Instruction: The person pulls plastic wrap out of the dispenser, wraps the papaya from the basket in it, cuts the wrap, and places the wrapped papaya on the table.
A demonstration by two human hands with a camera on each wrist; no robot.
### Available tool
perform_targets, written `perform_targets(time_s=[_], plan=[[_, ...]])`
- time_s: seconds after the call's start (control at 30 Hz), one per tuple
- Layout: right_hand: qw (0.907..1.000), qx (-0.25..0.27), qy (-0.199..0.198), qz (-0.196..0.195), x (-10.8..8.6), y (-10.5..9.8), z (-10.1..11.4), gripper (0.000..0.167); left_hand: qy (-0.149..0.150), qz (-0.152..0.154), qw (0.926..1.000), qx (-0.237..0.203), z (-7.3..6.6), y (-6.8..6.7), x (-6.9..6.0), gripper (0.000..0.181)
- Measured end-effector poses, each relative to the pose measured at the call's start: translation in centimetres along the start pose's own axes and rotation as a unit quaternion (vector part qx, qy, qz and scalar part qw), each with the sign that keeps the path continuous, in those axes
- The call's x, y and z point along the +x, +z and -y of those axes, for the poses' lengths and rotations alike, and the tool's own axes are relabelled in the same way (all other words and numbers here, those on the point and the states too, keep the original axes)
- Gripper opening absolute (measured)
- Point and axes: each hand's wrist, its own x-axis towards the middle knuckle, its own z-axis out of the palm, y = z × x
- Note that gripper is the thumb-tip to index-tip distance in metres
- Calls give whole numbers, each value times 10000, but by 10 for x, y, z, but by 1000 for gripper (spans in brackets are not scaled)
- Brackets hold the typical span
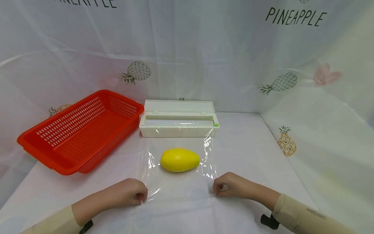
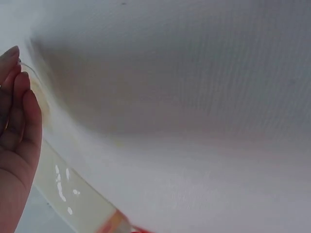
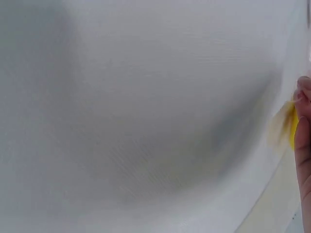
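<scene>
Clear plastic wrap (image 1: 187,188) stretches from a white cling film dispenser (image 1: 179,131) toward the front. My left hand (image 1: 130,194) pinches its near left corner; in the left wrist view, thumb and fingertips (image 2: 19,65) meet on the film's edge. At the near right corner, my right hand (image 1: 235,187) pinches the wrap between thumb and curled fingers. Between and beyond the hands lies a smooth yellow oval fruit (image 1: 179,160), mango-like in shape. Whether the wrap passes over or under it I cannot tell. Only part of the right hand (image 3: 303,131) shows in its wrist view.
A red slotted plastic basket (image 1: 84,159) stands at the left, its far right corner close to the dispenser. The dispenser's lid (image 1: 179,106) is raised, with a green slider (image 1: 216,124) at its right end. A pineapple-printed white cloth (image 1: 187,48) hangs behind.
</scene>
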Motion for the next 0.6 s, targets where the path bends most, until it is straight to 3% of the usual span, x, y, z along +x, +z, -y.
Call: perform_targets(time_s=[0.13, 0.37, 0.6], plan=[[9991, -201, -306, -197, -5, -7, 6, 19, 177, -374, 9991, 46, -2, -7, -7, 26], [9966, -415, -538, -469, -7, -23, 14, 24, 47, -632, 9980, -72, -9, -24, -14, 22], [9904, -663, -711, -978, -3, -40, 13, 31, 241, -1161, 9922, 372, -10, -40, -13, 24]])
